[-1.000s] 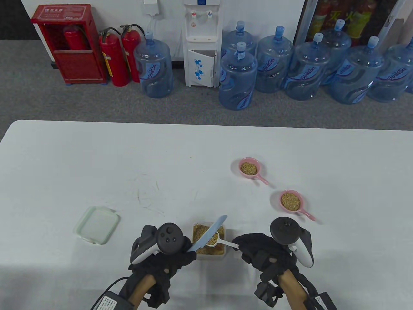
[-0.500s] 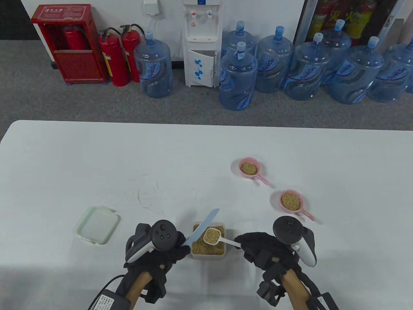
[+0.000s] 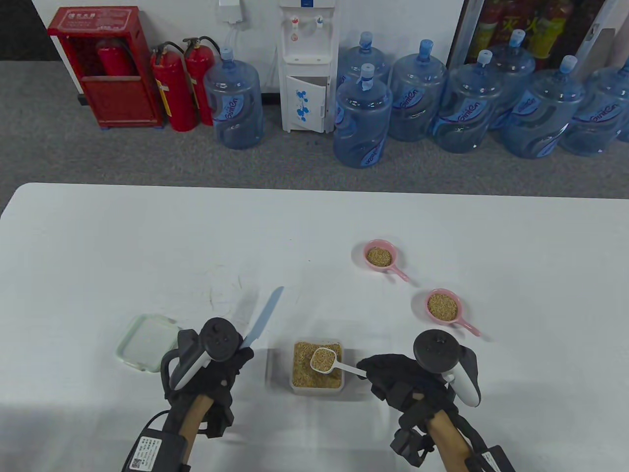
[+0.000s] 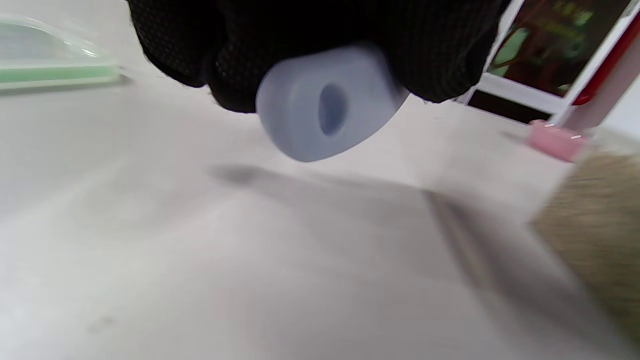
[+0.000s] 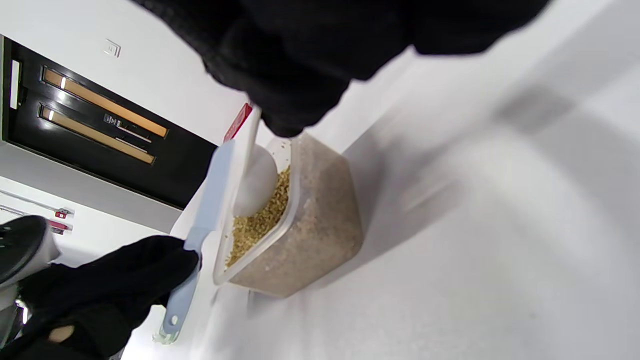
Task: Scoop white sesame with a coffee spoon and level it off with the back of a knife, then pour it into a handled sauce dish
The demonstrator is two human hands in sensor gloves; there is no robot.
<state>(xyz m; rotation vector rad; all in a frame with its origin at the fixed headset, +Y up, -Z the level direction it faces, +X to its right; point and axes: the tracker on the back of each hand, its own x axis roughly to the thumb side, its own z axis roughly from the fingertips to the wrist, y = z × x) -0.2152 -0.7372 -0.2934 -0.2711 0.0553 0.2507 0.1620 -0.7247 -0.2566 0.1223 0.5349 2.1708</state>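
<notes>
A clear tub of sesame (image 3: 317, 368) stands at the table's front centre. My right hand (image 3: 393, 381) grips the handle of a white coffee spoon (image 3: 324, 360), whose bowl is filled level with sesame and hangs just above the tub (image 5: 300, 235). My left hand (image 3: 216, 366) grips the handle of a pale blue knife (image 3: 263, 317), its blade pointing away and up, to the left of the tub. The knife's handle end (image 4: 327, 102) pokes out below my curled fingers. Two pink handled sauce dishes (image 3: 379, 256) (image 3: 443, 307) with sesame in them sit to the right, farther back.
A green-rimmed lid (image 3: 145, 341) lies flat at the left, just beside my left hand. The white table (image 3: 147, 246) stretches behind. Water bottles and fire extinguishers stand on the floor beyond the far edge.
My left hand has drawn the knife off the spoon and moved left, away from the tub. The spoon, now level, has stayed over the tub in my right hand.
</notes>
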